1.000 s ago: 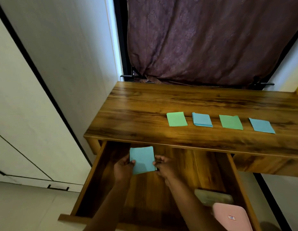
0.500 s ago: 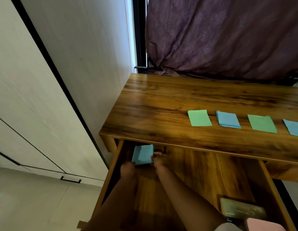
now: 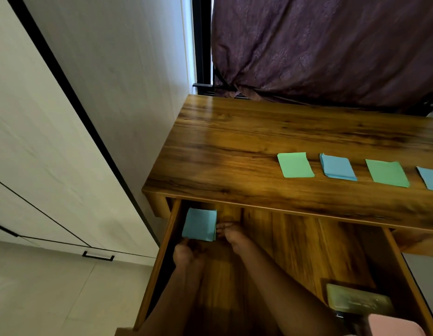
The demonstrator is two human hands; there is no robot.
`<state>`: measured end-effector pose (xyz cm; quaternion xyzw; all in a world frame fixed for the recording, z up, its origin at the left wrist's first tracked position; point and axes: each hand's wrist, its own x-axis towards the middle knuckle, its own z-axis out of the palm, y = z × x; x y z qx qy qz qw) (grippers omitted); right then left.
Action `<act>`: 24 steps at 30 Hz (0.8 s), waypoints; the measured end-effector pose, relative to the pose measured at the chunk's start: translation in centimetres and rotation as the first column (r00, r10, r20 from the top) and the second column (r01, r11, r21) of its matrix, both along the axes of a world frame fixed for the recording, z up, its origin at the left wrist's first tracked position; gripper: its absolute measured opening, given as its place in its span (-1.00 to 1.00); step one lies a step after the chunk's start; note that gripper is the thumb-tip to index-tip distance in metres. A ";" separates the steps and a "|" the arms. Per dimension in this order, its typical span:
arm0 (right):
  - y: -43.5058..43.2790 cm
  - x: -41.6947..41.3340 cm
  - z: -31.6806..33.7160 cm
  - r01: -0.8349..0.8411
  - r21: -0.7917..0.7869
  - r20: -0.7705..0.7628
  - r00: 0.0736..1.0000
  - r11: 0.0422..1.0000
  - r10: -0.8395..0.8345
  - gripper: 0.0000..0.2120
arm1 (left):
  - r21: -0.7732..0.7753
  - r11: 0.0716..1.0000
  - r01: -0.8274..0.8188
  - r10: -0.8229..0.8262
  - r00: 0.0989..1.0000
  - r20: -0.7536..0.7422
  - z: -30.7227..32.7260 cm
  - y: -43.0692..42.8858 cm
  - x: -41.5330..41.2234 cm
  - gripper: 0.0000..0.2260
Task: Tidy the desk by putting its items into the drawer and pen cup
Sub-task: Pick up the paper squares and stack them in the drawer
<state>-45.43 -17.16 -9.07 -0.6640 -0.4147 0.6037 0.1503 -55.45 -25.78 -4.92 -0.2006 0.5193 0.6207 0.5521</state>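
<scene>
Pale cabinet panels with black trim fill the space left of the bench. A dark purple curtain hangs behind the bench's far edge. The bench is a brown wood-grain top. Its drawer stands pulled out from under the bench's front edge.

Two bare forearms reach from the near side toward the bench, inside the drawer. An olive case lies in the drawer, well out from the bench's front edge and toward its right end. A pink object sits just nearer than the case, cut off by the frame.

Four paper pads lie in a row on the bench top, toward its right end: a green pad, a blue pad, a second green pad and a second blue pad at the frame's edge.

A blue note stack lies flat in the drawer, just under the bench's front edge at its left end. The right hand stretches its fingers to the stack's right edge, tips touching it. The left hand sits at the stack's near edge with fingers curled. It is blurred, so I cannot tell whether it grips the paper.
</scene>
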 end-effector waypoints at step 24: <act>4.7 -1.5 0.9 -0.029 -0.014 -0.143 0.989 0.999 0.026 -0.71 | 0.047 0.998 0.032 -0.031 0.999 -0.030 1.2 3.7 -1.2 -0.68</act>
